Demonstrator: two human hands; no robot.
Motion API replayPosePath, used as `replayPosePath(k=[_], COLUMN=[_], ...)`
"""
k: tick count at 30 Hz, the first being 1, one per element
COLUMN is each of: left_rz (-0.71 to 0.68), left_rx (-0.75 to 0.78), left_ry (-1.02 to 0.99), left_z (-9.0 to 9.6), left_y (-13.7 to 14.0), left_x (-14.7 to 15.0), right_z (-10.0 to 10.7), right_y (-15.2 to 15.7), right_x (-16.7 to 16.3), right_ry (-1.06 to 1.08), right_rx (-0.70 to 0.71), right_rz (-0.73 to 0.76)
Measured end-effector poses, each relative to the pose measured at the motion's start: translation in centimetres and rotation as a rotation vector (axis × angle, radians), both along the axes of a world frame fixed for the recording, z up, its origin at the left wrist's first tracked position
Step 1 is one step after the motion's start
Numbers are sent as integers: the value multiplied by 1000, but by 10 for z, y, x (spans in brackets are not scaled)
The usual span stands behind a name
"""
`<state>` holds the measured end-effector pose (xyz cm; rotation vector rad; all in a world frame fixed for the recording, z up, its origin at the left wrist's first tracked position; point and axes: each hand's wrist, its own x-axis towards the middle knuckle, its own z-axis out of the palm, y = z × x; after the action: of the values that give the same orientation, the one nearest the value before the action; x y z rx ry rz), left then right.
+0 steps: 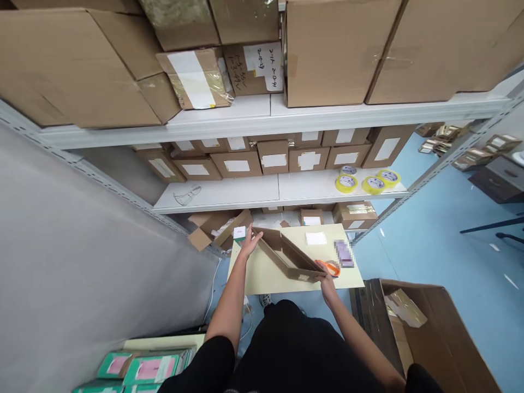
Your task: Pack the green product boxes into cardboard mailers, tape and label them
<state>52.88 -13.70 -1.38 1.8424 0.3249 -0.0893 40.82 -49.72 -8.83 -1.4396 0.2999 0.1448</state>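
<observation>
A long brown cardboard box (282, 252), tilted and with its near side open toward me, is held over the cream tabletop (262, 278). My left hand (250, 242) grips its upper left end, fingers closed round the edge. At the lower right end, my right hand (326, 277) is closed on the corner. Right beside that hand lies an orange loop-shaped thing (333, 268), partly covered, whose kind I cannot make out. A small white-and-green box (239, 233) stands by my left hand. White paper labels (315, 238) lie behind the cardboard box.
A blurred purple rectangle (344, 254) lies on the table's right. Shelving (221, 194) ahead carries cardboard boxes, glasses (188, 195) and several tape rolls (346, 183). A large open carton (442, 327) stands on the floor at right; green packages (151, 368) are at lower left.
</observation>
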Motion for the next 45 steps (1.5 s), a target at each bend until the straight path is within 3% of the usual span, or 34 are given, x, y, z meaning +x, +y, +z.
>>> replayPosePath(k=[4, 6, 10, 15, 19, 22, 25, 31, 34, 38, 45], left_rz=[-145, -141, 41, 294, 383, 416, 434, 309, 233, 156, 79], left_rx=[-104, -107, -54, 57, 136, 177, 188, 216, 138, 34, 165], left_ry=[2, -26, -84, -98, -142, -135, -107, -148, -138, -70, -78], left_z=[1, -1, -4, -3, 0, 3, 7, 8, 2, -6, -3], left_y=[-8, -14, -15, -13, -26, -36, -40, -33, -24, -13, -6], left_x=[-26, -36, -51, -64, -71, -82, -102, -150, -164, -171, -162], right_z=[9, 13, 12, 13, 30, 47, 61, 76, 78, 78, 80], right_y=[31, 50, 68, 51, 44, 52, 62, 62, 55, 46, 32], right_x=[18, 27, 40, 41, 23, 13, 20, 58, 66, 69, 81], right_ry=[-38, -56, -17, 139, 250, 186, 95, 18, 32, 10, 34], right_rx=[17, 30, 8, -83, -21, 87, 109, 53, 42, 22, -69], right_rz=[139, 199, 173, 28, 7, 29, 55, 125, 165, 237, 353])
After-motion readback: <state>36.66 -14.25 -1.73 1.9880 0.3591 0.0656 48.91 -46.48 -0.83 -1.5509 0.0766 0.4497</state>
